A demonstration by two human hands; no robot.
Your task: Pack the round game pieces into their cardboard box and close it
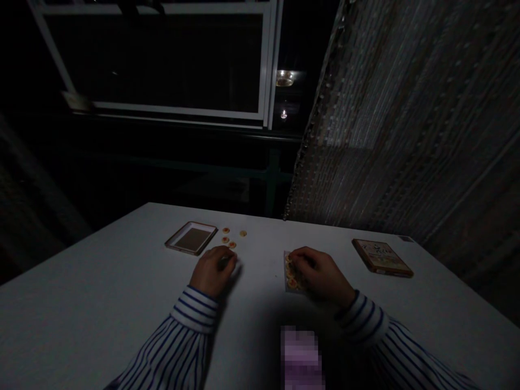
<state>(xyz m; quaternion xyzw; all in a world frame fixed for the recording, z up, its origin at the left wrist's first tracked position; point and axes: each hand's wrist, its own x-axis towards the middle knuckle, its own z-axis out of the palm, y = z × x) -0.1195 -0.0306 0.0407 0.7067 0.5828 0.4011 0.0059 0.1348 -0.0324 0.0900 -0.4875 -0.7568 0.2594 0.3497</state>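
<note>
My left hand [213, 269] rests on the white table [101, 303], fingers curled, with a small round token under its fingertips. Three more orange round tokens [232, 237] lie just beyond it. My right hand [319, 273] is curled over a small clear sheet [291, 277] that carries several orange tokens, its fingertips pinching at them. Both arms wear blue-and-white striped sleeves.
An open shallow box tray [190, 238] lies left of the loose tokens. A flat box lid with a picture [382, 257] sits at the right near the table edge. A beaded curtain [406, 119] hangs at the right; a dark window [162, 59] is behind.
</note>
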